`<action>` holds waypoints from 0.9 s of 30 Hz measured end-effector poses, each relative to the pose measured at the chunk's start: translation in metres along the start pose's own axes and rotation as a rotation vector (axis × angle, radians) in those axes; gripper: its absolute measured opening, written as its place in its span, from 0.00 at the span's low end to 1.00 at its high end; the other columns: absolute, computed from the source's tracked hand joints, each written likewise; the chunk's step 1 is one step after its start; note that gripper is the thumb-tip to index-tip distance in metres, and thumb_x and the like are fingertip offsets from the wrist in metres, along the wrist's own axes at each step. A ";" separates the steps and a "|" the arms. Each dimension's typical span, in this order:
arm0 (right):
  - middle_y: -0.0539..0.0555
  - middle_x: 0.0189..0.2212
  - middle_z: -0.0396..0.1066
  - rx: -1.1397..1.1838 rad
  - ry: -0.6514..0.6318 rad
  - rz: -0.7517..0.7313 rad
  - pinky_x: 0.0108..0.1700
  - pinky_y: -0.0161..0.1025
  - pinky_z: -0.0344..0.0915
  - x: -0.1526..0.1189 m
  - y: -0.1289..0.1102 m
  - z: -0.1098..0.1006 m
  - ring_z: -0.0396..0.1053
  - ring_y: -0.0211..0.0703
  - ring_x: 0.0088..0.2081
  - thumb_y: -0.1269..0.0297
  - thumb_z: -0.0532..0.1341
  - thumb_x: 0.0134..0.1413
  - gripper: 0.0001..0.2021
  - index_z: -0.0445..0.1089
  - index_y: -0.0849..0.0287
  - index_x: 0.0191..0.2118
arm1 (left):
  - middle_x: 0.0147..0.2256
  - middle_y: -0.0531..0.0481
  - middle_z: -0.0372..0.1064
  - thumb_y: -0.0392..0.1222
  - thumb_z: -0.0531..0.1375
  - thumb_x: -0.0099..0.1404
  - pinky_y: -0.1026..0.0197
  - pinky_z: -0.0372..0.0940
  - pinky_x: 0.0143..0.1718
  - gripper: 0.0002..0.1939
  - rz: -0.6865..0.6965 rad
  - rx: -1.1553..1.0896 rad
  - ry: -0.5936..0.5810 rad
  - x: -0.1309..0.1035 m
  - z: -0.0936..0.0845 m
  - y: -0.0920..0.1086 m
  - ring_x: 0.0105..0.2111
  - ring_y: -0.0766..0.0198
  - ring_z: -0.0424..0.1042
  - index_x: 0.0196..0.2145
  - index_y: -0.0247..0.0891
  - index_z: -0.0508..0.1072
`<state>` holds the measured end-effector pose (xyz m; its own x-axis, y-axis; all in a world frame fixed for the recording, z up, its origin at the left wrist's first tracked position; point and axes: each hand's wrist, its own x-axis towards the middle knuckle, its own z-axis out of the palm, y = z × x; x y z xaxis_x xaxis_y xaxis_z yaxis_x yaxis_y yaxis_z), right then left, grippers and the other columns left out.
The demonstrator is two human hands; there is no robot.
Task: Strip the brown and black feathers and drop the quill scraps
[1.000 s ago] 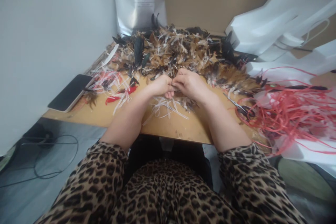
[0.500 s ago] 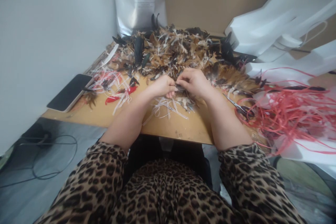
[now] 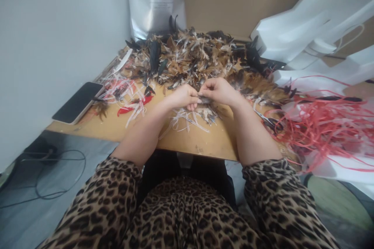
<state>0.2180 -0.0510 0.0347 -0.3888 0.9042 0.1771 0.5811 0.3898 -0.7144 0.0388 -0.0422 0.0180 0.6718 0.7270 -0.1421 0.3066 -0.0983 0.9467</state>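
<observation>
My left hand [image 3: 186,96] and my right hand [image 3: 216,90] meet fingertip to fingertip over the front of the table [image 3: 204,142]. Both are closed in a pinch. What they hold between them is too small and blurred to name. Just behind them lies a wide heap of brown, black and white feathers [image 3: 195,56]. Thin white strips [image 3: 187,118] and a few pale feather bits [image 3: 208,114] are on the wood below my fingers. Left of my left hand is a red feather [image 3: 125,110].
A phone [image 3: 78,103] lies at the left edge. Scissors [image 3: 270,121] and a tangle of red ribbons [image 3: 327,124] are at the right. A silver bag [image 3: 157,11] stands behind the heap, and a white object [image 3: 315,19] juts in at the back right.
My right hand has shifted slightly right and down, and the fingers of my left hand have moved a little to the right. The fingertips remain together.
</observation>
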 end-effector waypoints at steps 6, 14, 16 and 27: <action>0.50 0.21 0.70 0.421 -0.055 0.131 0.27 0.34 0.60 -0.001 0.009 -0.003 0.62 0.34 0.23 0.58 0.68 0.36 0.11 0.71 0.61 0.23 | 0.17 0.47 0.69 0.37 0.64 0.55 0.70 0.63 0.20 0.10 0.063 -0.135 -0.090 -0.006 -0.001 0.006 0.16 0.71 0.68 0.21 0.28 0.73; 0.43 0.14 0.60 0.830 0.357 0.137 0.20 0.30 0.48 0.008 0.010 0.032 0.51 0.27 0.17 0.60 0.69 0.33 0.13 0.65 0.60 0.21 | 0.17 0.51 0.68 0.42 0.64 0.57 0.73 0.60 0.18 0.13 0.075 -0.481 0.317 0.009 -0.003 -0.005 0.15 0.75 0.65 0.22 0.29 0.70; 0.44 0.16 0.62 0.851 0.392 0.144 0.21 0.30 0.49 0.009 0.006 0.038 0.53 0.27 0.18 0.59 0.70 0.33 0.14 0.67 0.60 0.24 | 0.17 0.51 0.68 0.41 0.64 0.57 0.73 0.60 0.19 0.13 0.075 -0.519 0.376 0.011 -0.003 -0.005 0.16 0.76 0.65 0.22 0.29 0.70; 0.44 0.15 0.61 0.674 0.538 0.229 0.21 0.31 0.50 0.008 -0.001 0.043 0.53 0.29 0.19 0.56 0.69 0.33 0.15 0.67 0.60 0.21 | 0.17 0.50 0.68 0.36 0.60 0.60 0.70 0.63 0.21 0.11 0.081 -0.370 0.355 0.008 -0.001 -0.002 0.16 0.73 0.67 0.22 0.27 0.70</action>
<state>0.1836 -0.0522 0.0080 0.1717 0.9730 0.1540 -0.0069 0.1575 -0.9875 0.0425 -0.0352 0.0151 0.3935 0.9191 -0.0185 -0.0389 0.0368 0.9986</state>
